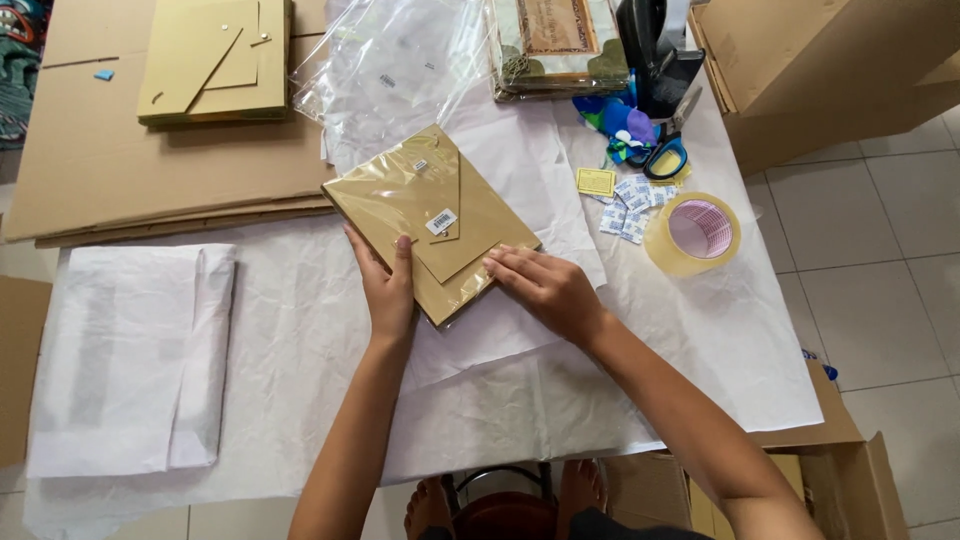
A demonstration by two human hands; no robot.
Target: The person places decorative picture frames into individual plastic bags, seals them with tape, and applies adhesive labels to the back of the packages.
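White crinkly paper (300,330) spread over a table on a tiled floor (880,260), with cardboard sheets (90,150), a tape roll (693,233), blue-handled scissors (662,152) and small stickers (628,205) around. Left hand (388,285) flat and open on the near edge of a tan frame back in clear plastic wrap (430,220), right hand (545,285) open on its near corner (nothing gripped, only pressed). Could slide on the slippery wrap, or rip the thin paper if pushed hard.

framed picture (558,40): top cut by edge | cardboard box (830,60): cropped top-right | label (441,221): print too small
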